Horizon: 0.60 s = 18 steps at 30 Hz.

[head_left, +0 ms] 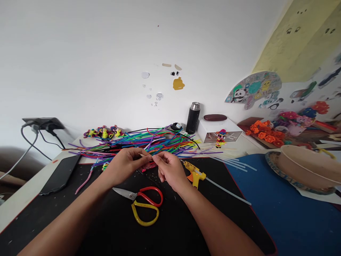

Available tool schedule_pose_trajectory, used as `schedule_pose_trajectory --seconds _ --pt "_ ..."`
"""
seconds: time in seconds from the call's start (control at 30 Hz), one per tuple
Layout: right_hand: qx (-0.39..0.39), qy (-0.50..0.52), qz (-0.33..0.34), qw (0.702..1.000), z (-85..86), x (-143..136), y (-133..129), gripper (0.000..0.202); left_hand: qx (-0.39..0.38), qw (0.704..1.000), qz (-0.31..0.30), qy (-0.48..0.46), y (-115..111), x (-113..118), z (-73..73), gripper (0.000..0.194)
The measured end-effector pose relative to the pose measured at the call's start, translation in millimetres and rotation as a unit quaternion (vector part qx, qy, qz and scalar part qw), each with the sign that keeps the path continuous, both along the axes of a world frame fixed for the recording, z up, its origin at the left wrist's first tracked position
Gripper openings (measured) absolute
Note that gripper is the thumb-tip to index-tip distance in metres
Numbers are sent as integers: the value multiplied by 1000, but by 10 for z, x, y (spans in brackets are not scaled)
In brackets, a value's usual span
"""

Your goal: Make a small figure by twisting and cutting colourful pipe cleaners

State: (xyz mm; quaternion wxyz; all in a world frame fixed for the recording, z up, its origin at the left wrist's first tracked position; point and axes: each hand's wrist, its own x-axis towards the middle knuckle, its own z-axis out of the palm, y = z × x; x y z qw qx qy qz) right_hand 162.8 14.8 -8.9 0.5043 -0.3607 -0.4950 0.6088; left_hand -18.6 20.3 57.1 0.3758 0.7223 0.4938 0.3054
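Observation:
My left hand point(127, 164) and my right hand point(172, 170) meet fingertip to fingertip above the black mat point(106, 227). Both are closed in a pinch, and the small thing between the fingers is too hidden to name. Just beneath them lies a small red-pink piece point(149, 166), partly covered by the fingers. Behind the hands spreads a heap of multicoloured pipe cleaners point(160, 140). A pair of scissors point(146, 205) with one red and one yellow handle rests in front. To the right of my right hand lies a yellow hot glue gun point(195, 173), a clear glue stick in its back.
Several small colourful figures point(103, 132) stand back left; another figure point(221, 138) is by the white box point(220, 126). A black thermos point(193, 118) stands near the wall. A dark phone-like slab point(60, 174) lies left, loose glue sticks point(237, 163) and a beige basin point(309, 165) right.

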Motion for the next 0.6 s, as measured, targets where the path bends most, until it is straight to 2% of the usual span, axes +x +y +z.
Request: schedule_pose_trajectory --seconds 0.3,0.6 --pt "5 -9 7 1000 -19 12 21 35 -20 1000 -7 2 -2 -4 11 44" --pt "0 -6 15 1000 58 22 -16 36 -48 998 -13 -30 -11 4 25 42"
